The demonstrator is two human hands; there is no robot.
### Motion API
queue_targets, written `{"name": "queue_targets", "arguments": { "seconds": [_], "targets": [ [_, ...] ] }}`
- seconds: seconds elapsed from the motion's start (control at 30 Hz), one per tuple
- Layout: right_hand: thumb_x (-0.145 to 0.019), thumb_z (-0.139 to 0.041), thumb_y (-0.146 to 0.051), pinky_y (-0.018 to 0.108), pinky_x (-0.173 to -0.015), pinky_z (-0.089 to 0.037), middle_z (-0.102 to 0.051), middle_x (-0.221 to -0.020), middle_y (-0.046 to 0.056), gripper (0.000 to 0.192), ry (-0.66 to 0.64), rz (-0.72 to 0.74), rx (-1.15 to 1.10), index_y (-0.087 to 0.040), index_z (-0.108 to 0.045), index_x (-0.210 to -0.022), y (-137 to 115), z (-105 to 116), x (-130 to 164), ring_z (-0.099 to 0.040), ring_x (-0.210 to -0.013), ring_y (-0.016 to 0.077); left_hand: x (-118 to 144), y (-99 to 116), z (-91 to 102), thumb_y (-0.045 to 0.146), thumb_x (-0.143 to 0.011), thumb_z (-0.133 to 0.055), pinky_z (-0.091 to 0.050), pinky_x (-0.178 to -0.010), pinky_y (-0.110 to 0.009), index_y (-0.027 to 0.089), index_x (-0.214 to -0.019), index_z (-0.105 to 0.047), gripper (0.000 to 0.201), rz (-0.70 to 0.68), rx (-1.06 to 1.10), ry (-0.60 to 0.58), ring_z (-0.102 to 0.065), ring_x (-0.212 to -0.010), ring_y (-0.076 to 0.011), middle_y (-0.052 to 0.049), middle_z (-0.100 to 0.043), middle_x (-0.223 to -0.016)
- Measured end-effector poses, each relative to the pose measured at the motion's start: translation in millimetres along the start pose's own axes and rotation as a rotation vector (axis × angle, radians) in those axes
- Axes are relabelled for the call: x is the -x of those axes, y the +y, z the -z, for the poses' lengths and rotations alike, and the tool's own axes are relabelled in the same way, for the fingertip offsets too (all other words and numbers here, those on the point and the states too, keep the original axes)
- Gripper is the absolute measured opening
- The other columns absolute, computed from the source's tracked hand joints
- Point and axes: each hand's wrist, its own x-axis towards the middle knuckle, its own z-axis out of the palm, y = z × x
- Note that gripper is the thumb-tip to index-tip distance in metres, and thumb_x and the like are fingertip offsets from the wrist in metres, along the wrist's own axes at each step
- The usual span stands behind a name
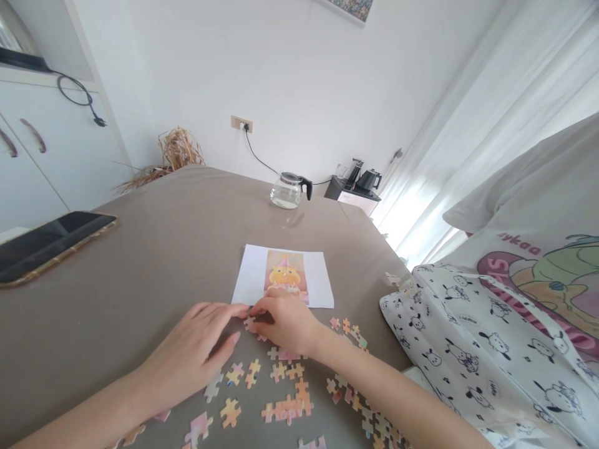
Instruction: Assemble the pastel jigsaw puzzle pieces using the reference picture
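We pinch one small puzzle piece [249, 322] between the thumb and forefinger of our right hand [291, 321], just below the near edge of the white sheet [246, 274]. The piece looks pale pinkish, with knobbed, notched edges; the fingers hide part of it. Our left hand [199, 340] grasps nothing, its thumb and forefinger parted; the forefinger's tip comes right up to the piece, though we cannot tell whether they touch. The sheet bears a picture [285, 274] of a yellow character in a pointed hat. Nearer us on the brown table [154, 268], a joined strip [287, 410] of orange-pink pieces carries pink lettering, with loose yellow, pink and greyish pieces [230, 413] scattered around it.
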Motion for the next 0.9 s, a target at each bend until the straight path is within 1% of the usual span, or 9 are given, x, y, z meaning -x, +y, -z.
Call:
{"name": "queue_targets", "arguments": {
  "seconds": [0.1, 0.3, 0.43, 0.63, 0.77, 0.83, 0.9],
  "targets": [
    [-0.085, -0.073, -0.023, 0.029, -0.076, -0.044, -0.067, -0.090, 0.006, 0.009, -0.002, -0.019, 0.008, -0.019, -0.074, -0.093, -4, -2, -1, -0.061, -0.088, 0.0192, 0, 0, 0.6, 0.035, -0.097, -0.040, -0.045, -0.091, -0.041, 0.025, -0.125, -0.052, 0.032, -0.017, -0.001, 0.004, -0.056, -0.107, -0.0253, -0.005, -0.065, -0.116],
    [-0.084, -0.074, -0.024, 0.027, -0.076, -0.044, -0.068, -0.092, 0.006, 0.011, 0.001, -0.044, 0.014, -0.017, -0.072, -0.092, -7, -3, -1, -0.061, -0.090, 0.0187, -2, 1, 2.0, 0.035, -0.096, -0.040, -0.045, -0.088, -0.038, 0.026, -0.123, -0.054, 0.031, -0.023, -0.005, 0.016, -0.058, -0.104, -0.0245, -0.003, -0.066, -0.113],
    [-0.086, -0.073, -0.026, 0.028, -0.077, -0.045, -0.068, -0.093, 0.006, 0.013, -0.004, -0.029, 0.025, -0.017, -0.073, -0.094, -14, -7, -1, -0.062, -0.088, 0.0187, -4, 0, 3.8, 0.034, -0.098, -0.038, -0.043, -0.089, -0.039, 0.025, -0.118, -0.055, 0.028, -0.017, -0.004, 0.010, -0.059, -0.102, -0.0239, -0.004, -0.066, -0.111],
    [-0.089, -0.069, -0.029, 0.027, -0.076, -0.045, -0.066, -0.092, 0.006, 0.014, -0.007, 0.015, 0.050, -0.017, -0.073, -0.094, -24, -12, 0, -0.062, -0.089, 0.0193, -7, -4, 6.1, 0.032, -0.098, -0.037, -0.042, -0.084, -0.038, 0.024, -0.108, -0.057, 0.024, -0.002, -0.013, -0.018, -0.060, -0.093, -0.0223, -0.002, -0.067, -0.100],
    [-0.092, -0.066, -0.028, 0.026, -0.073, -0.045, -0.066, -0.091, 0.004, 0.014, 0.006, 0.043, 0.065, -0.020, -0.072, -0.101, -20, -3, 12, -0.061, -0.087, 0.0177, -7, -4, 4.9, 0.032, -0.097, -0.040, -0.041, -0.080, -0.037, 0.024, -0.101, -0.059, 0.021, -0.020, -0.023, -0.034, -0.060, -0.091, -0.0223, -0.002, -0.066, -0.097],
    [-0.090, -0.067, -0.025, 0.027, -0.074, -0.045, -0.065, -0.092, 0.006, 0.014, 0.024, 0.028, 0.084, -0.019, -0.073, -0.102, -17, 1, 24, -0.061, -0.089, 0.0191, -7, -4, 3.9, 0.031, -0.097, -0.040, -0.041, -0.080, -0.036, 0.024, -0.100, -0.059, 0.021, -0.040, -0.023, -0.036, -0.060, -0.091, -0.0216, -0.002, -0.066, -0.098],
    [-0.088, -0.069, -0.025, 0.029, -0.075, -0.046, -0.066, -0.092, 0.007, 0.014, 0.027, 0.027, 0.107, -0.018, -0.073, -0.100, -16, 3, 38, -0.061, -0.089, 0.0208, -7, -3, 3.7, 0.029, -0.097, -0.040, -0.041, -0.081, -0.035, 0.024, -0.102, -0.059, 0.021, -0.058, -0.025, -0.028, -0.060, -0.092, -0.0211, -0.002, -0.066, -0.100]
  ]
}}
